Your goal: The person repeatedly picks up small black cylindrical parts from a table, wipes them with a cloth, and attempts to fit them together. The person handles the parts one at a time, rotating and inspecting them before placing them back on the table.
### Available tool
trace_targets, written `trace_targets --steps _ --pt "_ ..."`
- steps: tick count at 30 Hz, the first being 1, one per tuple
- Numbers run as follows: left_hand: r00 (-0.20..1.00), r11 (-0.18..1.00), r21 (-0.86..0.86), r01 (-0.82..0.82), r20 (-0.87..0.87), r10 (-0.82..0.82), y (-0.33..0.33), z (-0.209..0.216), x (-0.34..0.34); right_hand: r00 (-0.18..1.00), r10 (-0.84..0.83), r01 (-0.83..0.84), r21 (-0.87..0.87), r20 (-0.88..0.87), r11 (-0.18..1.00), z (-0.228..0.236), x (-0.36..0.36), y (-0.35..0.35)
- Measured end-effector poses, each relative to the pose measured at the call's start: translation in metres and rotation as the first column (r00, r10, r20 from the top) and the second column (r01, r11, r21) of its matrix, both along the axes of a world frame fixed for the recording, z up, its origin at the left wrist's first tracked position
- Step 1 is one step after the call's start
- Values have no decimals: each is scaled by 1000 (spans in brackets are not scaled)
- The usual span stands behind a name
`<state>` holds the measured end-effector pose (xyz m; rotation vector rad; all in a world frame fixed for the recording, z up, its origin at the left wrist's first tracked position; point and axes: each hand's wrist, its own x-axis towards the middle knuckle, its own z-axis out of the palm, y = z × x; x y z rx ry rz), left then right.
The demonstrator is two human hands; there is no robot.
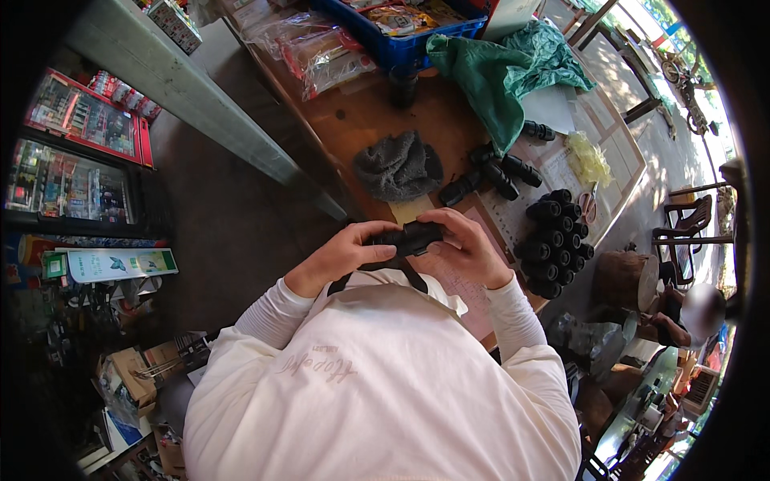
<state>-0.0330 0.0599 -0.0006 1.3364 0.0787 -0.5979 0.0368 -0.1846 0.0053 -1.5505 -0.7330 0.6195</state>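
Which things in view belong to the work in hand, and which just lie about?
Likely in the work:
black fitting, held by left hand and right hand
stacked black fittings
loose black fittings

Apparently lying about:
grey cloth
green sheet
scissors
blue crate

One grey cloth (398,166) lies on one table (341,116). Nearer the person than the cloth, two hands, one left hand (343,252) and one right hand (470,247), hold one black fitting (412,238). Right of the cloth lie at least four loose fittings (502,183), overlapping, plus one separate fitting (540,130) farther off. Farther right of the cloth are at least twelve piled fittings (550,239), some partly hidden, one pair of scissors (590,207) and one pale yellow bundle (589,159). Beyond the cloth stands one blue crate (417,50).
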Motion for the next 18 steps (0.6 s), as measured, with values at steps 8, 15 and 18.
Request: trace_targets --steps 8,15,18 --pt "975 981 191 -25 223 -18 -10 -6 2 998 -65 67 -210 14 975 4 5 0" --pt "985 993 119 -4 173 -17 -13 0 8 994 -65 74 -109 85 991 5 10 -11" --pt "976 991 129 26 213 -53 -12 -2 10 985 33 16 -278 171 961 10 18 -19"
